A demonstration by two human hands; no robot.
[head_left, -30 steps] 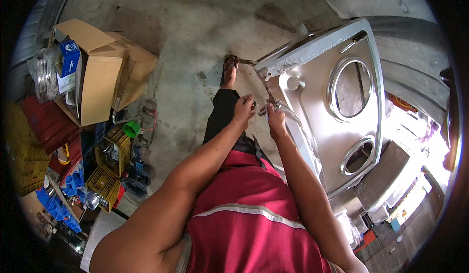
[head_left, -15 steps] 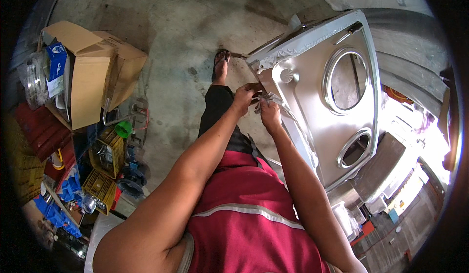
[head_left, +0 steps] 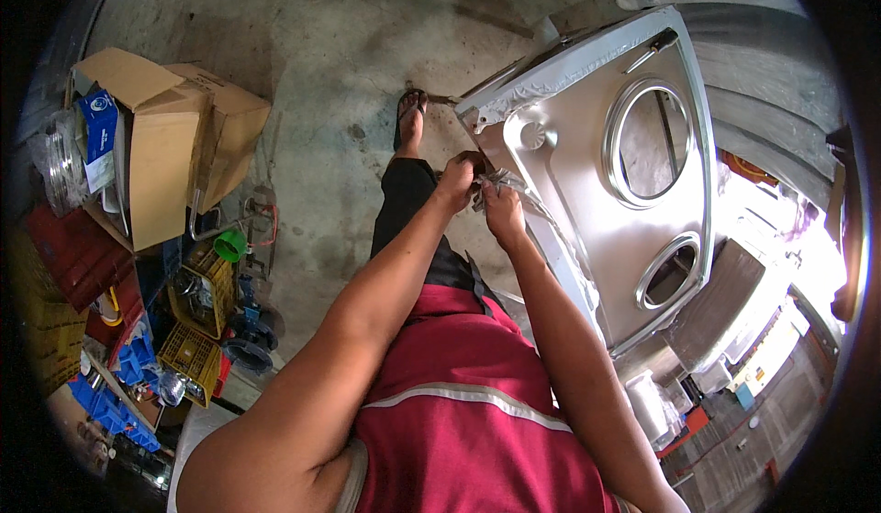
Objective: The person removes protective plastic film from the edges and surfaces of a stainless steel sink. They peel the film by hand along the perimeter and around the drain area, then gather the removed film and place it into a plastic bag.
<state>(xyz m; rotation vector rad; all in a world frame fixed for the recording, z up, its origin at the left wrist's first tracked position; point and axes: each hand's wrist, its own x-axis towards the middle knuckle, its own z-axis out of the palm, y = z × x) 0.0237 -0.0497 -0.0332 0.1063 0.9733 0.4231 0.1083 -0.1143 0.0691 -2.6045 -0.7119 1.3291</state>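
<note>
1. Metal panel [head_left: 578,192] is located to the person's right, above a concrete floor [head_left: 312,91]; its exact tilt cannot be told.
2. The long axis is directed from the far end, at the upper part of the view, down toward the near end beside the person's right forearm, with a slight slant to the right.
3. Along this axis two openings are aligned: the larger ringed opening [head_left: 612,146] is placed toward the far end, the smaller ringed opening [head_left: 641,285] toward the near end.
4. The far edge is bordered by a pale grey strip [head_left: 587,59]. At the far right corner a black-handled tool [head_left: 663,41] is rested, its shaft pointed toward the left and the person.
5. Crumpled film [head_left: 500,181] is bunched at the left edge, near the far left corner.
6. This film is gripped by the right hand [head_left: 505,215], with the fingers closed.
7. The left hand [head_left: 456,183] is held just beside it, fingers bent; whether anything is gripped cannot be told.
8. At the far left, a cardboard box [head_left: 165,183], a green cup [head_left: 229,245] and yellow crates [head_left: 188,352] are grouped.
</note>
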